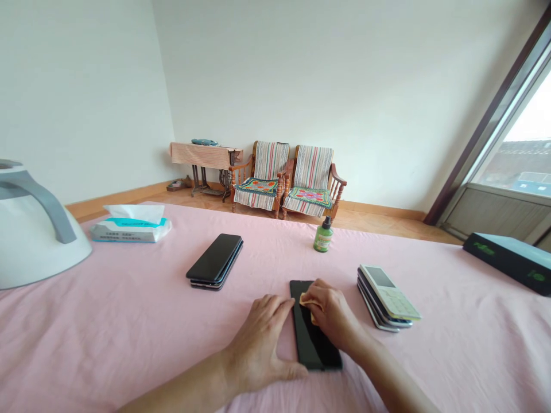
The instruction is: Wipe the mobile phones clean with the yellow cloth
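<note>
A black smartphone (312, 335) lies flat on the pink cloth, screen up. My left hand (260, 338) rests along its left side, thumb and fingers spread, with the thumb by the lower corner and a fingertip touching the upper left edge. Pressed to the screen is a yellowish cloth (306, 299), pinched in my right hand (329, 310), which covers part of the phone. To the right sits a stack of phones, with a white keypad phone (390, 291) on top. Another stack, topped by a black smartphone (216, 256), lies to the left.
A green spray bottle (322, 236) stands beyond my hands. At left are a tissue pack (133, 229) and a large white-and-grey appliance (38, 229). A black box (503, 264) lies at the right edge. Two wooden chairs (269, 186) stand past the table by the wall.
</note>
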A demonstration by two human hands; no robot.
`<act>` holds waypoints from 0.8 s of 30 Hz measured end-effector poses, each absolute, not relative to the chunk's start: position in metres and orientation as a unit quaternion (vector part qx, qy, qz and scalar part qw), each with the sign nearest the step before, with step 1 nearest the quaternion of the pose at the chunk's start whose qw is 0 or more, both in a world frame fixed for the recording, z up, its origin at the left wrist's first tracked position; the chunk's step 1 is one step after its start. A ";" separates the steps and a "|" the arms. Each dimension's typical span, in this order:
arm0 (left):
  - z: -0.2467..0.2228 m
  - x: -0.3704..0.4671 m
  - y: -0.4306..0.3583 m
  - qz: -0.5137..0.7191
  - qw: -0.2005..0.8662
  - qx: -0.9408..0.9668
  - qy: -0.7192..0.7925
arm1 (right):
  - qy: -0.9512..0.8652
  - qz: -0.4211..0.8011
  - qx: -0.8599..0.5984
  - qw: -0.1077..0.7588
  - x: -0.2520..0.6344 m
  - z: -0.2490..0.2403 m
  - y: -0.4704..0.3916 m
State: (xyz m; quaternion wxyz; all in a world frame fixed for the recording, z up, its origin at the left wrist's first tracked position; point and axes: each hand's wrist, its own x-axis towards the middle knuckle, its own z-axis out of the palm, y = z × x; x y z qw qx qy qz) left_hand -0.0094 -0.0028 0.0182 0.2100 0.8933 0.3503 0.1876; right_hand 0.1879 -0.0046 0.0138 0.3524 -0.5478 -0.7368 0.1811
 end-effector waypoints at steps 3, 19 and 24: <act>0.015 -0.010 -0.002 0.190 0.207 0.893 0.351 | -0.750 0.200 -0.535 0.333 0.186 0.019 -0.005; 0.017 -0.008 -0.003 0.179 0.202 0.891 0.364 | -0.765 0.283 -0.499 0.292 0.184 0.028 -0.015; 0.015 -0.009 0.000 0.186 0.201 0.892 0.358 | -0.766 0.334 -0.484 0.259 0.186 0.032 -0.023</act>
